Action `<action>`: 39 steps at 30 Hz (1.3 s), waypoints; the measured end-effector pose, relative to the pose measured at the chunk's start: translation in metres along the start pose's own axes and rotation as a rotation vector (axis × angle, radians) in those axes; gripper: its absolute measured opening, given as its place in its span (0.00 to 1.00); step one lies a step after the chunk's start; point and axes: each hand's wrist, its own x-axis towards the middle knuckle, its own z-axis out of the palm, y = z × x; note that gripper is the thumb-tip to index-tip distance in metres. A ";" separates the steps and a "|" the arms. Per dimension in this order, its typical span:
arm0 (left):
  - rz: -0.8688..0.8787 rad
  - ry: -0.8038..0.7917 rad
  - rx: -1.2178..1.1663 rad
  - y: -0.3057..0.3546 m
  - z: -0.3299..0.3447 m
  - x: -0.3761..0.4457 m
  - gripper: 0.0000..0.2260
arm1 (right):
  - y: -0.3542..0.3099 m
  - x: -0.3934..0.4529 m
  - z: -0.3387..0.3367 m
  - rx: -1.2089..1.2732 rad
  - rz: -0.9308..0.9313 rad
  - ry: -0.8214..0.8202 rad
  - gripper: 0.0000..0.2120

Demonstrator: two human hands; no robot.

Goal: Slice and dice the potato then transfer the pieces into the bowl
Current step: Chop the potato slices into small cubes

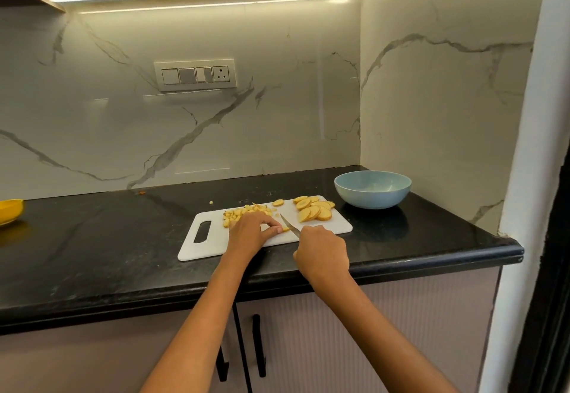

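White cutting board (212, 247) on a black counter (92, 238). The left hand (251, 232) pins a potato piece (286, 229) with curled fingers; the right hand (322, 253) grips a knife (290, 224), its blade beside that piece. Diced potato (243, 212) lies behind the left hand, slices (313, 209) at the board's right end. Blue bowl (373, 189) stands right of the board.

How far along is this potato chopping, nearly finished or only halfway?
About halfway. Done: a pile of diced pieces sits at the cutting board's far left. In hand: the left hand holds a slice while the right hand cuts with the knife. Left: the round slices on the board's right remain undiced, and the blue bowl looks empty.
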 end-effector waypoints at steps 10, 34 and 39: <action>-0.039 -0.024 -0.006 0.004 -0.004 0.004 0.07 | -0.012 0.006 0.001 -0.094 -0.041 0.024 0.13; -0.006 0.082 -0.056 -0.002 -0.001 -0.003 0.04 | -0.009 -0.008 -0.005 -0.027 -0.032 -0.032 0.15; -0.025 0.069 0.012 0.001 -0.002 -0.001 0.04 | -0.009 -0.008 -0.004 -0.037 -0.038 -0.020 0.15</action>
